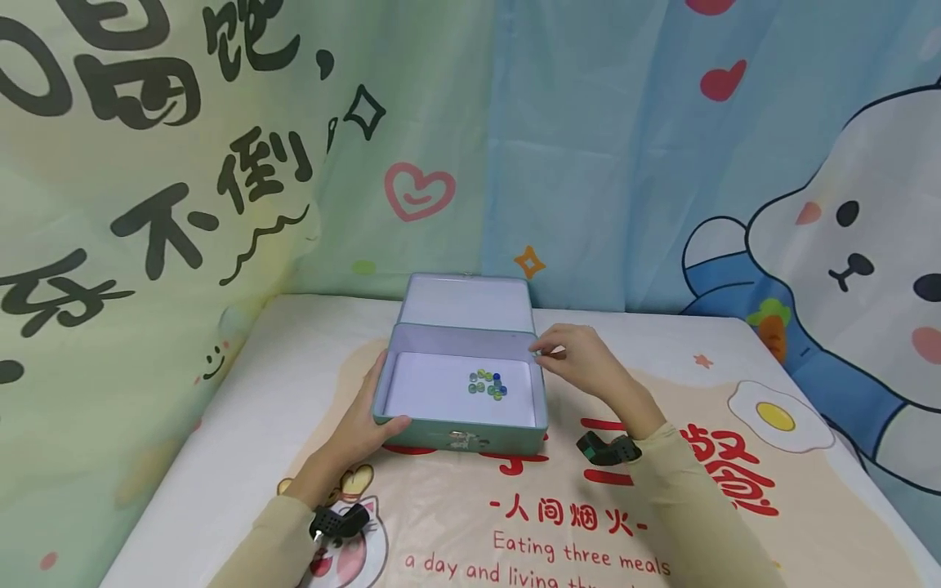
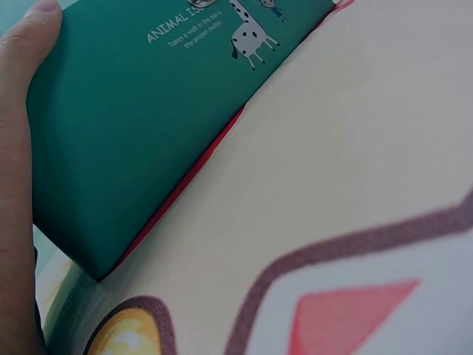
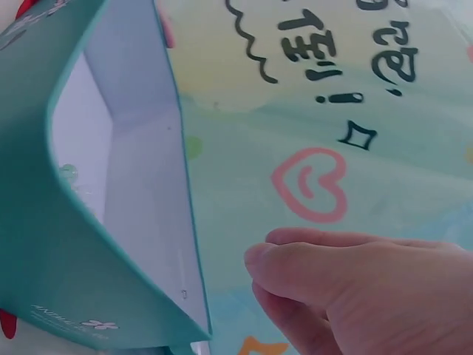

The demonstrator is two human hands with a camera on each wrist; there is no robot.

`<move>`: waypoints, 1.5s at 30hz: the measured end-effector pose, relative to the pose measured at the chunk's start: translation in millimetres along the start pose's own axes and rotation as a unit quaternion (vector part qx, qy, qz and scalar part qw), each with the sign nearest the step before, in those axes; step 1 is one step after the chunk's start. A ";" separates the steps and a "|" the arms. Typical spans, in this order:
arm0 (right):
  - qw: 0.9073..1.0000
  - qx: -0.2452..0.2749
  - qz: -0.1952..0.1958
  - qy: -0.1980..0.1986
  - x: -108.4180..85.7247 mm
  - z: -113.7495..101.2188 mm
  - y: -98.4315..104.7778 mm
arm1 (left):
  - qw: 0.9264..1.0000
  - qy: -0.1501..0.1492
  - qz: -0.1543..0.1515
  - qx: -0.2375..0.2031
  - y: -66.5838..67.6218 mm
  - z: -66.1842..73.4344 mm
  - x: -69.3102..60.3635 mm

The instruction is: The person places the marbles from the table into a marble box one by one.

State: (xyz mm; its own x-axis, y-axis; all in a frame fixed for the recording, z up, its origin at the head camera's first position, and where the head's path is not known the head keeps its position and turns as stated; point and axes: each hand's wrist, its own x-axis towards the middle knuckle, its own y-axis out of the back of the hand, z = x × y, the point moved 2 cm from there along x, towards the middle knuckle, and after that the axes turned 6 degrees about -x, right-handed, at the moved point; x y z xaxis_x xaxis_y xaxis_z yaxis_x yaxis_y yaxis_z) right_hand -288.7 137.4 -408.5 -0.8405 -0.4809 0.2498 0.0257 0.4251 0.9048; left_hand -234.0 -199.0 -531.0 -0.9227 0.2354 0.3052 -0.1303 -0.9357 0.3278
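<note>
A green tin box [image 1: 470, 437] stands on the table with its lid [image 1: 468, 302] folded back. Inside, several green and blue glass marbles [image 1: 488, 384] lie on the white floor, right of the middle. My left hand [image 1: 362, 420] grips the box's left front corner, thumb along the front; in the left wrist view that thumb [image 2: 33, 37] lies on the green wall. At the right rim, my right hand [image 1: 581, 358] has its thumb and fingers pinched together. A small pale glint at its fingertips in the head view looks like a marble [image 1: 537, 354]; the right wrist view hides it.
A printed tablecloth [image 1: 566, 543] with red lettering and a fried egg covers the table. Behind the table hangs a patterned cloth [image 1: 573, 204]. Each wrist wears a black band, one on the left [image 1: 340, 521] and one on the right [image 1: 608, 449].
</note>
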 end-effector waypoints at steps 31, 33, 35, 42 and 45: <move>0.980 -0.075 -0.112 0.145 66.1 -21.9 -22.5 | 1.000 0.005 -0.008 -0.011 1.6 45.8 -4.4; 0.981 -0.077 -0.106 0.146 69.8 -22.2 -22.1 | 1.000 0.002 -0.009 -0.012 1.7 46.6 -4.2; 0.981 -0.078 -0.099 0.150 73.5 -22.6 -22.9 | 1.000 0.000 -0.007 -0.012 1.8 47.2 -4.0; 0.981 -0.060 -0.100 0.155 79.5 -22.4 -34.1 | 1.000 0.002 -0.006 -0.010 1.6 46.9 -3.7; 0.981 -0.053 -0.097 0.158 81.0 -22.1 -40.2 | 1.000 0.004 -0.005 -0.007 1.4 46.7 -3.4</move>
State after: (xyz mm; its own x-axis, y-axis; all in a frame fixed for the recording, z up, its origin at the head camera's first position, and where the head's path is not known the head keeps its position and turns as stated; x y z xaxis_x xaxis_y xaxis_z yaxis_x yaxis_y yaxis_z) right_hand -345.8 64.4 -417.1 -0.6252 -0.7661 0.1492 -0.0475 0.2282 0.9725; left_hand -214.1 -188.9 -489.8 -0.9242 0.2435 0.2942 -0.1453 -0.9366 0.3188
